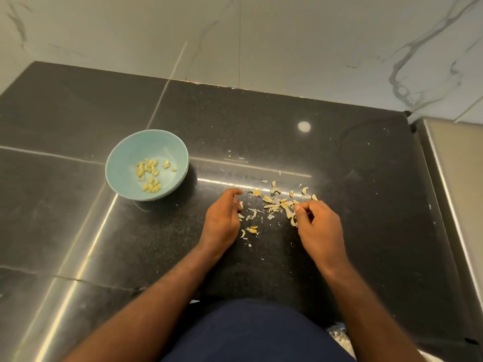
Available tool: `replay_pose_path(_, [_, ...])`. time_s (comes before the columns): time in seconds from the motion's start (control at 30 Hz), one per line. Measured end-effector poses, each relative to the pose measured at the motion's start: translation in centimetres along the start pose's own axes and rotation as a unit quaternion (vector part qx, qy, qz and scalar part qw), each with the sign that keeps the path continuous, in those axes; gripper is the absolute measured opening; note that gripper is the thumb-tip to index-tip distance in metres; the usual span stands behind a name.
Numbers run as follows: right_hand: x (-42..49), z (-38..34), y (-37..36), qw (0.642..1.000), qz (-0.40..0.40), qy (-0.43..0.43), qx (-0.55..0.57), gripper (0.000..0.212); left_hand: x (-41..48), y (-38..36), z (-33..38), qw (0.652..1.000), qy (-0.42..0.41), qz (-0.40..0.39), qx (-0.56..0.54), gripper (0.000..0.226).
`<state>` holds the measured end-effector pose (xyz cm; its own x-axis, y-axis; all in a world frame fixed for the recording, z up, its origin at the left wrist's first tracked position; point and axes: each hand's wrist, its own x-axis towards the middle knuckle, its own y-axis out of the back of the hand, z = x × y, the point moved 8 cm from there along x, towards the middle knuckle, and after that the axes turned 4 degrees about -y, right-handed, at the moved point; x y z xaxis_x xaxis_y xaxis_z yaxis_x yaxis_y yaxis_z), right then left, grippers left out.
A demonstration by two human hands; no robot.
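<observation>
A pale blue bowl point(122, 155) stands on the dark stone counter point(261, 121) at the left, with several small peeled yellow kernels point(149, 173) lying in it. A scatter of pale husks and shell pieces point(277, 202) lies between my hands. My left hand point(222, 218) rests on the counter at the left of the scatter, fingers loosely curled, holding nothing I can see. My right hand point(317, 226) sits at the right of the scatter, its fingertips pinching a small husk piece point(298, 207).
A marble wall point(261, 35) rises behind the counter. At the right the counter ends at a raised pale ledge with a metal edge point(449, 205). My dark blue clothing point(256, 333) fills the bottom middle. Bare counter lies behind the scatter and left of the bowl.
</observation>
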<state>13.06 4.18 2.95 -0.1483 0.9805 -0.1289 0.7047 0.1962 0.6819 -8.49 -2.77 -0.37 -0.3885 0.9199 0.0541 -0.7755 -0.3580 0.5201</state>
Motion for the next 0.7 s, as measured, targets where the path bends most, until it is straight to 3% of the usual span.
replay_pose_path(0.13, [1.0,0.6,-1.3,0.989,-0.067,0.013,-0.132,0.023,0.0,-0.1,0.7,0.999,-0.001,0.0,0.047,0.026])
replay_pose_path(0.23, [1.1,0.3,-2.0,0.984,-0.064,0.041,-0.164,0.015,0.1,-0.1,1.0,0.998,-0.013,0.007,0.06,0.025])
replay_pose_path(0.33, [0.9,0.3,-2.2,0.989,-0.062,0.045,-0.126,0.011,0.2,-0.2,1.0,0.998,-0.007,0.002,0.061,0.026])
replay_pose_path(0.57, [0.2,-1.1,0.0,0.997,0.027,0.074,0.009,0.003,0.2,0.2,0.7,1.0,-0.002,0.012,0.015,0.026])
replay_pose_path(0.7, [-0.6,-2.1,-0.7,0.997,-0.027,0.034,0.066,0.004,-0.2,0.9,1.6,0.998,-0.025,0.015,-0.049,0.018])
